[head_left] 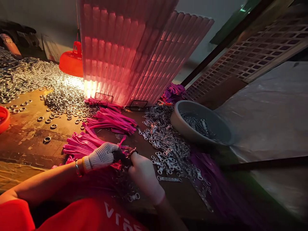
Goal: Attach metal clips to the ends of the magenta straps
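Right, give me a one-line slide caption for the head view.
Gloved left hand and right hand close together beside pink straps.

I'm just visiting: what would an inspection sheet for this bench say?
Surface: tabletop scuffed and stained.
Job's things: pink strips in bundles; metal rings heaped.
Clutter: metal links strewn beside a grey basin.
Hands: left hand gloved, right hand bare, close together by the strips; held item unclear.
Cables: thin cord above the red lamp.
Surroundings: lamp lit; ribbed translucent panels standing behind the strips.
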Demonstrator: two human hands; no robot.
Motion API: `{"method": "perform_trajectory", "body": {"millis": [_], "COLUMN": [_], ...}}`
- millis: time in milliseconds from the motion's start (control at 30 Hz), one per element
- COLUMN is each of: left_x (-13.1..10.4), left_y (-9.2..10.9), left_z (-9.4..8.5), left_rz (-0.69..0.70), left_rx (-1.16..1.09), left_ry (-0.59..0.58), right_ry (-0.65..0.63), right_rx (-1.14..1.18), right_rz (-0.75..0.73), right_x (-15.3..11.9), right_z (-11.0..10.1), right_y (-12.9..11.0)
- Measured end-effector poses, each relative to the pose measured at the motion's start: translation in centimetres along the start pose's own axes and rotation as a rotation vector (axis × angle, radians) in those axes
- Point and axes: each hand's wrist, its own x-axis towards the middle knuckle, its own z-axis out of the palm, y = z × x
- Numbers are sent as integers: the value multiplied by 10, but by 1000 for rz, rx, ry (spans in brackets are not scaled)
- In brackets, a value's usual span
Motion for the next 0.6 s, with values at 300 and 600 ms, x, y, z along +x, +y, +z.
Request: {"method": "perform_trajectory", "body": {"millis": [300,600], "left_x": [11,14], "left_y": [10,24], "left_z": [-10,-50], "left_rz": [134,223], "left_rx": [153,423], "left_ry": [-85,-95], "right_ry": [203,39], "right_rx": [-182,-172], "right_rz": [-202,-257], "right_x": [3,11], "right_z": [18,0], "right_y": [3,13]}}
